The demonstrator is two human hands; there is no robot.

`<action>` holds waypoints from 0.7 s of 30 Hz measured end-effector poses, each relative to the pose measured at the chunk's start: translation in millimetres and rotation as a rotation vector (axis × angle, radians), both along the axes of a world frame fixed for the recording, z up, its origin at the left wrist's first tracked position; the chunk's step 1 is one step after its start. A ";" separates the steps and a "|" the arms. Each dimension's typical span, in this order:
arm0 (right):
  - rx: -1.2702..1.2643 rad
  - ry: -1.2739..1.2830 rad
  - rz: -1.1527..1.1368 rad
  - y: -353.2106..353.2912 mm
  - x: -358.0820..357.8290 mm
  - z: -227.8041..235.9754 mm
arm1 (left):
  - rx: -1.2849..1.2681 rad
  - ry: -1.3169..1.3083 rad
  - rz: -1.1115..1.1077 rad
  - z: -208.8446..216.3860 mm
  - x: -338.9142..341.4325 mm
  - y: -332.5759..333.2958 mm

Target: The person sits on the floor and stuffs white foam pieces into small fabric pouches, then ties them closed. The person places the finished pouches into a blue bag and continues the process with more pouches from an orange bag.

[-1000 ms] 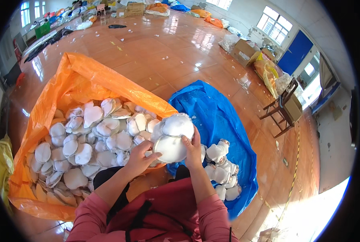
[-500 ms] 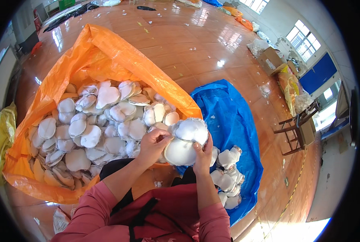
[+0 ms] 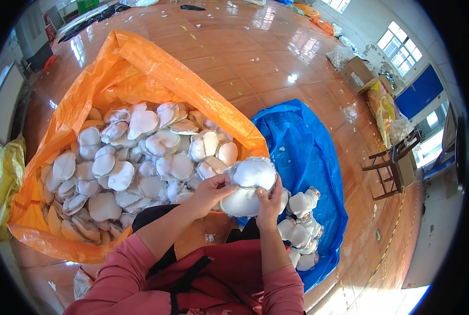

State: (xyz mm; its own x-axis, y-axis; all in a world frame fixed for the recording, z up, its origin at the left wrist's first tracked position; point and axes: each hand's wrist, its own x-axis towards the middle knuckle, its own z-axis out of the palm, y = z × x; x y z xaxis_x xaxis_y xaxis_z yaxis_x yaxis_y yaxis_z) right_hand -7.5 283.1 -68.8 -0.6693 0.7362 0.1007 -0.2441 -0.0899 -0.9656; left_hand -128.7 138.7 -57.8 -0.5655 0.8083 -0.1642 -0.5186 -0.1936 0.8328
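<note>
Between my hands is a white padded fabric piece (image 3: 253,176) with two rounded lobes and a seam across its middle. My left hand (image 3: 213,193) pinches its left edge by that seam. On the right side, my right hand (image 3: 269,202) grips the piece with the thumb lying on the lower lobe. Just left of it, an orange woven sack (image 3: 155,65) lies wide open, heaped with similar flat, pale pieces (image 3: 142,124). A blue sheet or sack (image 3: 302,139) to the right bears a cluster of stuffed white pieces (image 3: 300,233).
A wooden chair (image 3: 394,167) stands at the right, near a cardboard box (image 3: 357,74) and a yellow sack (image 3: 380,113). Another yellow sack (image 3: 7,184) lies at the far left. White scraps dot the reddish tiled floor (image 3: 218,58).
My left hand has slid inward along the piece, its thumb now at the seam. The right hand keeps its grip. The whole view has shifted slightly.
</note>
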 end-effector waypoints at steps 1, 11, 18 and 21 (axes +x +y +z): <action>0.002 0.001 0.015 0.3 -0.2 -0.1 | 0.008 -0.042 -0.007 -0.4 -2.4 -0.7; 0.159 -0.402 -0.037 3.7 5.7 -9.9 | -0.139 0.489 0.508 -12.4 -13.5 -0.2; 0.216 -0.489 0.073 -8.0 6.8 -4.3 | -0.226 1.201 0.466 -5.5 -6.6 7.3; 0.242 -0.468 0.091 -8.3 7.9 -6.9 | -0.232 1.329 0.402 -8.9 -7.2 9.2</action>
State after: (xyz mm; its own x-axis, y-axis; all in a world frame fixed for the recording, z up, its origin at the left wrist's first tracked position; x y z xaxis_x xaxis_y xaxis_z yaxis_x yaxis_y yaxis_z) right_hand 0.3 274.9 -75.6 -0.7432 0.6660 -0.0643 0.2159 0.1478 -0.9652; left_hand -135.9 147.9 -66.7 -0.5847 0.5852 0.5619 0.7264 0.0692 0.6838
